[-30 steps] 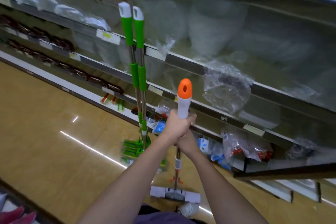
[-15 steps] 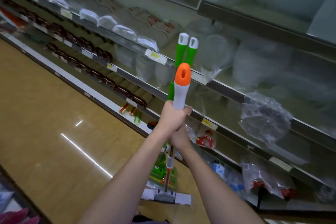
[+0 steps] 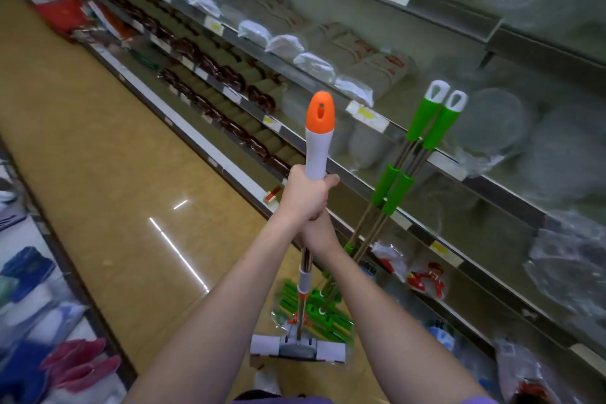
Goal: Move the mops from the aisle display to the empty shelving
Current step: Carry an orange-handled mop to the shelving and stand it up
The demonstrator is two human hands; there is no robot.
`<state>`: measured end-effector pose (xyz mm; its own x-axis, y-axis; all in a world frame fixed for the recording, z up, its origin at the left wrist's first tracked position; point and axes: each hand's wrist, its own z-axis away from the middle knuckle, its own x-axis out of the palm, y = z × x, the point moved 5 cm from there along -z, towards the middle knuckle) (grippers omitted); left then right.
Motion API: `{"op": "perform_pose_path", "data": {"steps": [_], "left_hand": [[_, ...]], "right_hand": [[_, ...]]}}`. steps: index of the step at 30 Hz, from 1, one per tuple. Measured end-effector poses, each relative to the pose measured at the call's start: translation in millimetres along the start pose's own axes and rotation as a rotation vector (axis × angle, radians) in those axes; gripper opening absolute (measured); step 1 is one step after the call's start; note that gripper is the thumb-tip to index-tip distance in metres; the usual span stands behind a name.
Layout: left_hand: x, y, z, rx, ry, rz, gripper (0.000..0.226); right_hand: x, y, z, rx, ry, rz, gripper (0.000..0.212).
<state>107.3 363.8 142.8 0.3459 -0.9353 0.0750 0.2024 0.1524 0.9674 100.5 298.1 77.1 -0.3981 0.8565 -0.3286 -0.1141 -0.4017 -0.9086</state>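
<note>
I hold an upright mop with an orange-tipped white handle (image 3: 318,138) in both hands. My left hand (image 3: 306,198) grips the white grip just under the orange cap. My right hand (image 3: 319,233) grips the metal pole right below it, partly hidden by the left. The mop's white and grey sponge head (image 3: 296,349) hangs just above the floor near my feet. Two green-handled mops (image 3: 426,131) lean against the shelving (image 3: 387,128) on the right, their green heads (image 3: 314,308) on the floor.
The long shelving along the right holds bagged plastic ware, brown rolls and packaged goods, with price labels on its edges. A glossy tan floor (image 3: 114,157) runs down the aisle. Slippers and shoes (image 3: 75,364) lie on a low display at the lower left.
My view has swung left along the aisle. The two green mops, behind my mop's handle half a second ago, now stand to its right. Both hands keep their grip on the handle.
</note>
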Motion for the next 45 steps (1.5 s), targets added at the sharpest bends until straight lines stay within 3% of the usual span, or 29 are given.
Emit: {"op": "perform_pose_path", "data": {"steps": [9,19,22,28,32,38,45], "left_hand": [[-95.8,18.0,-2.1,0.000,0.157,0.072,0.035],[-209.4,53.3,9.2,0.123,0.395,0.156,0.037],[-238.9,61.1,1.2,0.169,0.442,0.155,0.042],[-292.4,80.5,-49.7,0.196,0.500,0.094,0.047],[-335.3,89.7,-100.4,0.171,0.571,0.039,0.049],[-386.4,115.2,-169.3,0.145,0.544,-0.041,0.061],[-464.5,156.6,-217.5,0.188,0.658,-0.031,0.062]], "right_hand": [[83.7,-47.2,-10.7,-0.044,-0.176,0.109,0.005],[186.4,-102.0,-29.0,-0.109,-0.349,0.087,0.028],[217.0,-117.2,-43.0,-0.181,-0.411,0.116,0.019],[263.9,-149.6,-99.1,-0.220,-0.456,0.017,0.016],[303.4,-167.6,-152.2,-0.205,-0.502,0.054,0.017],[354.8,-200.3,-224.7,-0.185,-0.518,0.008,0.015],[416.6,-266.8,-278.5,-0.229,-0.587,0.043,0.018]]}}
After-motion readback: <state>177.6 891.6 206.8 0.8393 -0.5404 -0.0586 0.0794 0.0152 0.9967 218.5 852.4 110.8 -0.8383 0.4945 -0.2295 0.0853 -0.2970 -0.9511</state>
